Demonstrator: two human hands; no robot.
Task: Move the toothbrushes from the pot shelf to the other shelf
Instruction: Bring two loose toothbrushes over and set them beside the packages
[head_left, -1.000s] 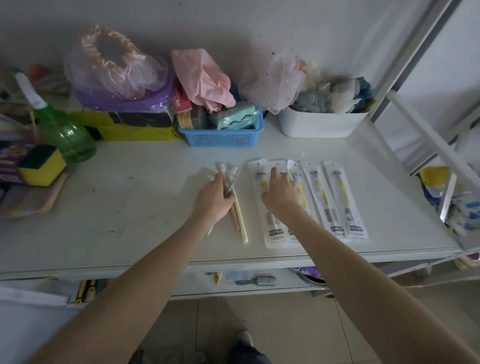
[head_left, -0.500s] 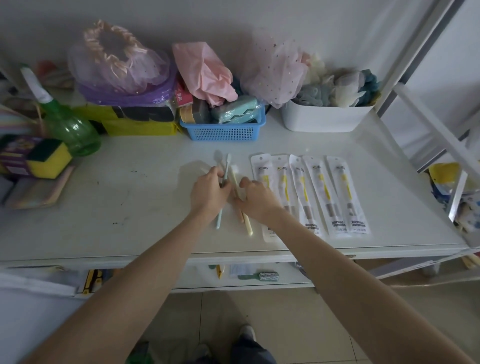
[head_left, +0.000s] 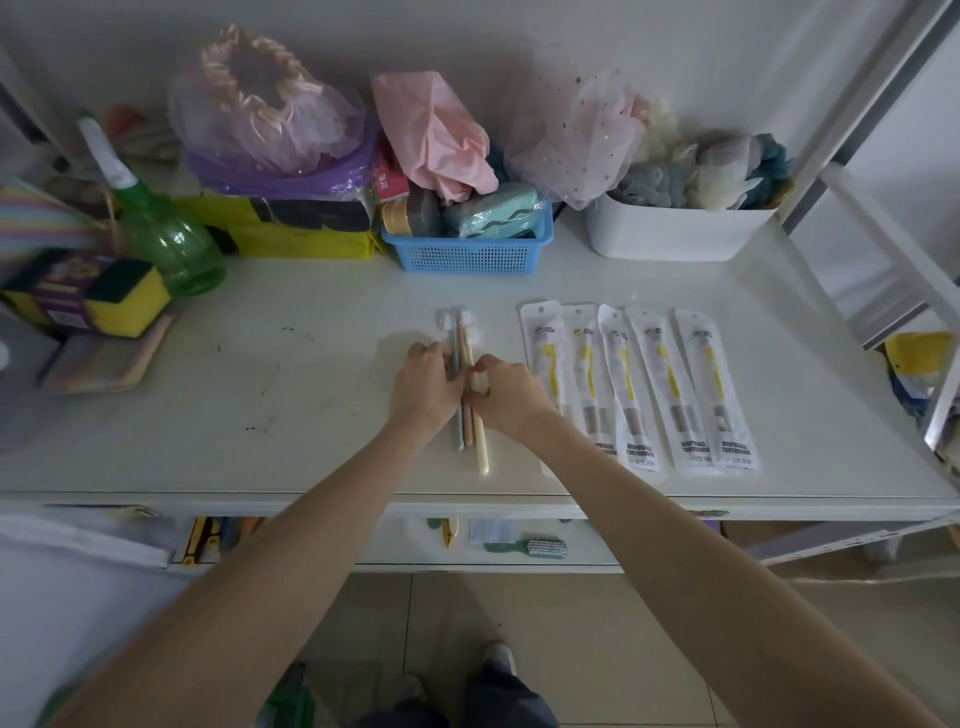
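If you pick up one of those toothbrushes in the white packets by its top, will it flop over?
Probably only slightly. Each packaged toothbrush shows a straight handle inside, so the packet should stay fairly stiff; only the thin wrapper edges might bend. It looks light. The glossy wrapper could be slippery, and lying flat on the shelf it would likely slide rather than roll.

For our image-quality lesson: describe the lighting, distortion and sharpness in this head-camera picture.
Head view: dim, flat light with soft shadows beside the left hand and right hand; wide-angle bending curves the shelf edge; the packaged toothbrushes are sharp, the corners blurred.
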